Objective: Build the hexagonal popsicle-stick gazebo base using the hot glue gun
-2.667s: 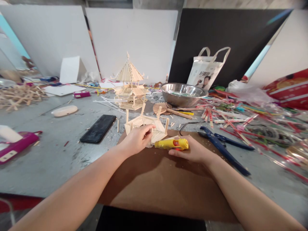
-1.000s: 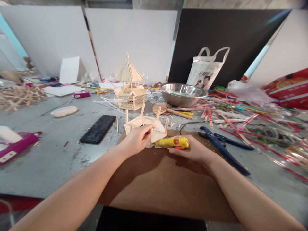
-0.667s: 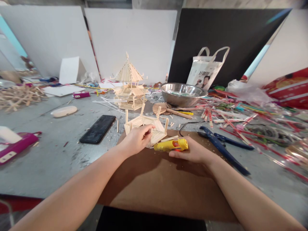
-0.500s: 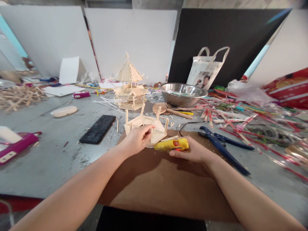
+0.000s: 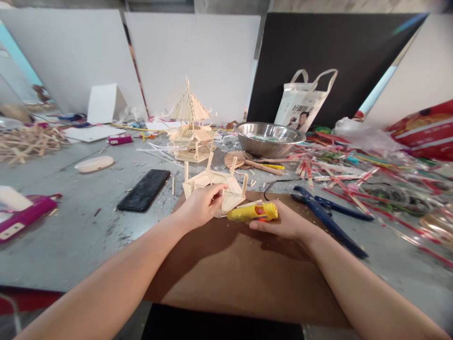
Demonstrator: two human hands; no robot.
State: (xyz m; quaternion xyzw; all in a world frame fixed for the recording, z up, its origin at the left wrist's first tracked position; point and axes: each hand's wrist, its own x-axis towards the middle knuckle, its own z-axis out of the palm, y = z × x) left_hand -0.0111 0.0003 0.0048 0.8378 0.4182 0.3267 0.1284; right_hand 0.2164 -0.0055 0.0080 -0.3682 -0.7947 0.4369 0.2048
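Note:
A wooden stick base (image 5: 233, 199) with several upright posts sits on a brown board (image 5: 240, 278) in front of me. At its near edge, my left hand (image 5: 202, 204) pinches a short wooden stick (image 5: 223, 192) that stands upright; its lower end is hidden by my fingers. My right hand (image 5: 283, 221) is closed around a yellow hot glue gun (image 5: 252, 212). The glue gun's nozzle points left, close to the base's near edge beside my left fingers. Whether the nozzle touches the wood I cannot tell.
Behind the base stands a wooden stick pagoda (image 5: 191, 123), with a steel bowl (image 5: 271, 139) to its right. A black phone (image 5: 144, 190) lies left, blue-handled cutters (image 5: 329, 219) right. Wrapped sticks (image 5: 339, 177) clutter the right side; purple power strips (image 5: 28, 217) lie left.
Almost nothing differs. The glue gun and my right hand have shifted very slightly, while my left hand keeps its pinch at the same spot.

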